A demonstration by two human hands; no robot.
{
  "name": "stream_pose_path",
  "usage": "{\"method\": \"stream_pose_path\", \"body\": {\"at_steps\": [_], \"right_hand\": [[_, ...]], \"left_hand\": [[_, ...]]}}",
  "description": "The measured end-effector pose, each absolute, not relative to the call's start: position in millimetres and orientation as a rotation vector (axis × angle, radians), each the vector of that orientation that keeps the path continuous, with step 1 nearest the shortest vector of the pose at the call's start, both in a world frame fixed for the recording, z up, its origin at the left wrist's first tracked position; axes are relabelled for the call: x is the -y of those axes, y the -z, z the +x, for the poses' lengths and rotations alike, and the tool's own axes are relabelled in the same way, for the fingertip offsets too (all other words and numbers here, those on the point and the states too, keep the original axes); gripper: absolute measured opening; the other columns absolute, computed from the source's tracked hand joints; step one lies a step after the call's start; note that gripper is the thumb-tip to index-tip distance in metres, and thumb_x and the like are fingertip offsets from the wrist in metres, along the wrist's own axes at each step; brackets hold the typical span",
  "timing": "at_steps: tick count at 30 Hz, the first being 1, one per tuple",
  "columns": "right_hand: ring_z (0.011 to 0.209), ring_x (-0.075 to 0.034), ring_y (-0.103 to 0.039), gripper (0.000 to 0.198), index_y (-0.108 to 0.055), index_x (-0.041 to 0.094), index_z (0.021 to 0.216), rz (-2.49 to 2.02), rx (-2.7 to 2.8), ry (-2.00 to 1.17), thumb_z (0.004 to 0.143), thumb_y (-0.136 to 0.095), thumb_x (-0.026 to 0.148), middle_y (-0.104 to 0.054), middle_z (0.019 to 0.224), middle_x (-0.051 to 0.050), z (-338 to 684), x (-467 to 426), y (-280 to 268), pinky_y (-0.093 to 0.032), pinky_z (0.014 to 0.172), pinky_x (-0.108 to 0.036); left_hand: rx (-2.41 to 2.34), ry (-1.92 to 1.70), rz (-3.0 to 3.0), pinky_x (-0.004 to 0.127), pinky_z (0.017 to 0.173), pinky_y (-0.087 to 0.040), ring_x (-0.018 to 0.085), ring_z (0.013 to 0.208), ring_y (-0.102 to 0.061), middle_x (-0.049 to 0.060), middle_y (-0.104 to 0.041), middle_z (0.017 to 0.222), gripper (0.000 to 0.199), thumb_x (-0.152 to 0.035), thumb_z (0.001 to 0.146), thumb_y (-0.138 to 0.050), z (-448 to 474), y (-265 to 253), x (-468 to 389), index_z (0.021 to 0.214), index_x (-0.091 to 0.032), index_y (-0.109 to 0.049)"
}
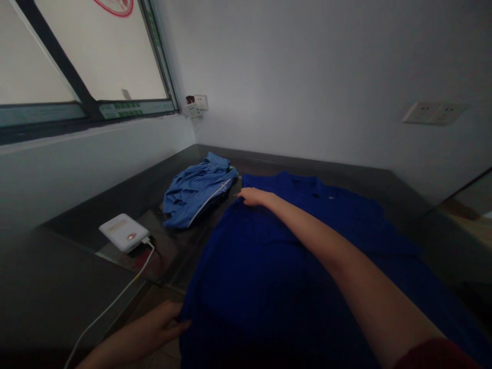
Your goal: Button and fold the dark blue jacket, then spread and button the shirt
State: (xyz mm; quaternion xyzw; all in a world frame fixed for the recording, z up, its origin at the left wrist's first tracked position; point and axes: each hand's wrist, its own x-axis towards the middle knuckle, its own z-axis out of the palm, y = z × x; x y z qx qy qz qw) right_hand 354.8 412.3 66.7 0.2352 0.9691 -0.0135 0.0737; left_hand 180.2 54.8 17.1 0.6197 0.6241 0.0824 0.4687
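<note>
A dark blue collared shirt lies spread over the dark table, its collar toward the wall and its near part hanging toward me. My right hand reaches across it and pinches its left edge near the top. Lower down, my left hand grips the same edge close to the table's front, fingers and thumb closed on the cloth. The fabric between both hands is lifted a little along that edge. Left of my right hand, and apart from it, a lighter blue garment with a white stripe lies crumpled.
A white power bank with a plugged-in white cable sits on the left of the dark table. The cable runs down past my left forearm. Walls with sockets bound the back, and a window is at upper left.
</note>
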Motion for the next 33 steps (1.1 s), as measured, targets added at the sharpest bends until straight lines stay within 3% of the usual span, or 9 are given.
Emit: {"method": "stream_pose_path", "body": {"at_steps": [4,9,14,16,18,21,23,26,33], "right_hand": [[0.102,-0.024,-0.061,0.031,-0.064,0.013,0.111,0.777,-2.955,0.09,0.085,-0.049,0.018,-0.063,0.114,-0.015,361.9,-417.9,-66.4,-0.046,0.083,-0.028],[0.093,-0.019,-0.06,0.023,-0.066,0.011,0.093,0.915,-3.087,0.493,0.088,-0.044,0.016,-0.067,0.103,-0.011,380.6,-431.9,-74.9,-0.043,0.085,-0.027],[0.072,-0.012,-0.059,0.05,-0.065,0.012,0.089,1.065,-3.062,1.061,0.098,-0.021,0.032,-0.068,0.083,-0.005,414.2,-439.9,-94.9,-0.046,0.068,-0.023],[0.063,-0.011,-0.057,0.057,-0.067,0.011,0.08,1.197,-3.056,1.171,0.097,-0.022,0.041,-0.066,0.072,-0.004,428.6,-440.6,-103.7,-0.045,0.065,-0.023],[0.061,-0.011,-0.056,0.046,-0.068,0.01,0.073,1.301,-3.113,1.146,0.09,-0.042,0.044,-0.064,0.066,-0.003,443.1,-441.3,-112.4,-0.045,0.065,-0.023],[0.069,-0.013,-0.059,0.013,-0.07,0.01,0.078,1.29,-3.221,1.025,0.071,-0.066,0.019,-0.067,0.072,-0.003,469.8,-444.3,-126.3,-0.045,0.07,-0.023],[0.076,-0.014,-0.061,0.027,-0.071,0.01,0.085,1.277,-3.229,1.019,0.062,-0.061,0.002,-0.07,0.08,-0.004,494.2,-446.7,-136.4,-0.047,0.074,-0.023],[0.086,-0.016,-0.062,0.046,-0.071,0.01,0.091,1.329,-3.214,0.949,0.054,-0.049,-0.008,-0.071,0.088,-0.005,542.8,-446.9,-151.3,-0.048,0.081,-0.025],[0.099,-0.017,-0.061,0.052,-0.071,0.011,0.097,1.781,-3.086,0.64,0.057,-0.043,-0.006,-0.07,0.101,-0.005,677.3,-427.8,-157.7,-0.043,0.095,-0.029]], "left_hand": [[-1.523,-0.241,1.551,0.033,0.099,-0.042,0.023,0.108,-0.054,0.002,-0.064,0.112,0.042,-0.056,0.084,-0.047,181.9,-43.7,-54.0,0.113,-0.029,-0.064],[-1.466,-0.302,1.664,0.03,0.093,-0.046,0.021,0.101,-0.057,0.002,-0.066,0.106,0.036,-0.052,0.086,-0.047,201.4,-82.1,-58.8,0.107,-0.028,-0.065],[-1.167,-0.26,1.95,0.024,0.081,-0.048,0.016,0.089,-0.058,0.002,-0.067,0.095,0.03,-0.041,0.091,-0.041,246.9,-123.6,-81.3,0.096,-0.024,-0.065],[-0.975,-0.237,2.054,0.022,0.074,-0.047,0.013,0.079,-0.058,0.002,-0.066,0.086,0.03,-0.036,0.093,-0.039,270.8,-138.2,-96.2,0.088,-0.021,-0.064],[-0.79,-0.219,2.13,0.02,0.067,-0.045,0.011,0.069,-0.055,0.001,-0.063,0.075,0.029,-0.032,0.092,-0.039,295.7,-150.1,-111.6,0.08,-0.018,-0.061],[-0.628,-0.15,2.203,0.02,0.058,-0.04,0.009,0.057,-0.047,-0.001,-0.054,0.062,0.028,-0.028,0.09,-0.043,334.4,-163.7,-132.4,0.068,-0.016,-0.054],[-0.568,-0.092,2.248,0.02,0.051,-0.035,0.007,0.051,-0.041,-0.003,-0.046,0.055,0.031,-0.027,0.09,-0.045,362.7,-169.8,-144.5,0.062,-0.016,-0.048],[-0.445,-0.034,2.307,0.02,0.046,-0.029,0.006,0.046,-0.036,-0.005,-0.037,0.052,0.033,-0.027,0.089,-0.045,412.0,-171.5,-160.6,0.058,-0.016,-0.041],[-0.325,0.136,2.139,0.02,0.05,-0.043,0.007,0.046,-0.052,-0.004,-0.05,0.057,0.028,-0.029,0.091,-0.042,547.9,-134.7,-180.9,0.067,-0.015,-0.048]]}}
